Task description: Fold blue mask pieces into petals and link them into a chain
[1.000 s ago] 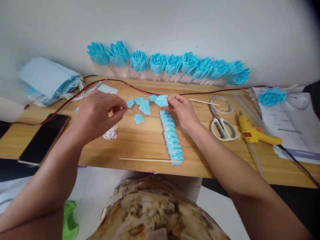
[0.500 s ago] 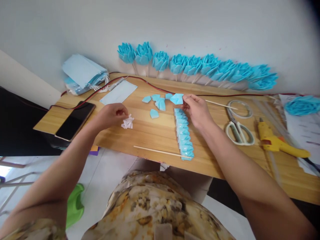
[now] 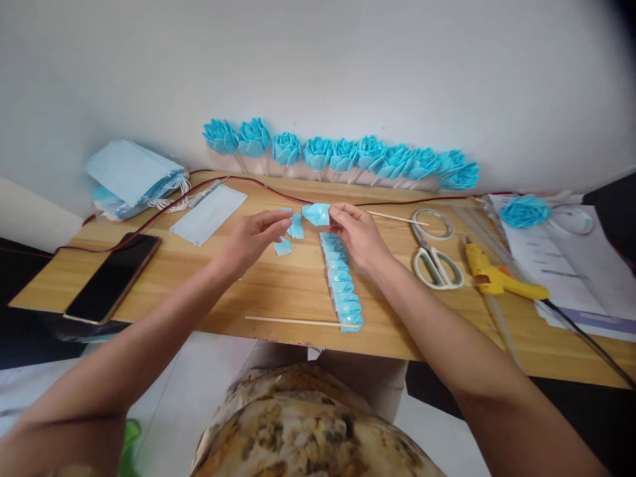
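My right hand (image 3: 358, 233) pinches a light-blue petal piece (image 3: 316, 214) by its right edge, held above the table. My left hand (image 3: 256, 242) hovers just left of that petal, thumb and forefinger brought close together; anything between them is too small to make out. Loose blue petals (image 3: 283, 246) lie behind and beside the left fingertips, partly covered. Below my right hand runs a row of overlapping folded blue petals (image 3: 340, 281). The pile of small white strips is hidden behind my left hand and forearm.
A thin wooden stick (image 3: 298, 321) lies along the front edge. Blue flowers on sticks (image 3: 318, 154) lean against the wall. To the right are scissors (image 3: 437, 268), a tape roll (image 3: 437, 225) and a yellow glue gun (image 3: 497, 278). Leftward sit a phone (image 3: 114, 278) and stacked masks (image 3: 134, 172).
My left hand has left the white strips and moved right, towards the petal in my right hand. That petal stays held. The camera view has shifted to the right and up.
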Available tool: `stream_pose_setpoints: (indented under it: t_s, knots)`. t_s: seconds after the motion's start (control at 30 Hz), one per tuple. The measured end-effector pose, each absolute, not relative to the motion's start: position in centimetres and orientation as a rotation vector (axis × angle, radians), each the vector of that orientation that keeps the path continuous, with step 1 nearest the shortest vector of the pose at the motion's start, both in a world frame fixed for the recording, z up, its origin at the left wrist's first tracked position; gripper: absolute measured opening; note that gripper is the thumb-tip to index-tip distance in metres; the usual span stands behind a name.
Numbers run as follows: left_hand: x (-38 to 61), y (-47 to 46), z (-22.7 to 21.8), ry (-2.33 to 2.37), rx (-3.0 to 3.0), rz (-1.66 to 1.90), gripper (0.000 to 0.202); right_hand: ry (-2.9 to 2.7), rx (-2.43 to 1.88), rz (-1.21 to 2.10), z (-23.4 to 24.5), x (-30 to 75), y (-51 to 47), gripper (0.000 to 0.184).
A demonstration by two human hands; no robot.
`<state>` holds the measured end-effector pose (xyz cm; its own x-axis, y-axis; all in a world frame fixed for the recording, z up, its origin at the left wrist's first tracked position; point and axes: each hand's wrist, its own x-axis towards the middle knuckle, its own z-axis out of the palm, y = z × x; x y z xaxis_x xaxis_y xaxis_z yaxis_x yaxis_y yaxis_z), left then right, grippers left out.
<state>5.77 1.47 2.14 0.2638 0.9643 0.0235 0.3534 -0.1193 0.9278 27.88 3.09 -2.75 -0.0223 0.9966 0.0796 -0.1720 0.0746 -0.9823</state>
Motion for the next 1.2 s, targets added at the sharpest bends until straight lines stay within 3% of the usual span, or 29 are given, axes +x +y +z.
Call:
stream_pose_setpoints:
  t_s: [0.13,0.37,0.53,0.77,1.2]
  knots:
    - [8.0,2.9,2.0,1.060,1.490,0.891,0.045,-1.137,-1.002,1.251,-2.3,27.9,2.9,0.019]
    - [10.1,3.7,0.0,0.813,0.921,0.779,0.022,-1.043,-0.931,1.288,-2.2,27.8,3.0,0.016]
    - [10.9,4.0,0.1,0.792,0.847,0.860,0.013,-1.027,-0.951,1.313,-2.4,28.1,3.1,0.016]
    - [9.3,5.2,1.8,1.014,1.345,0.776,0.013,-1.246,-1.089,1.248,-1.3,30.1,3.7,0.027]
    - [10.4,5.2,4.5,1.118,2.150,0.296,0.014,-1.789,-1.075,0.845,0.5,29.6,2.7,0.015]
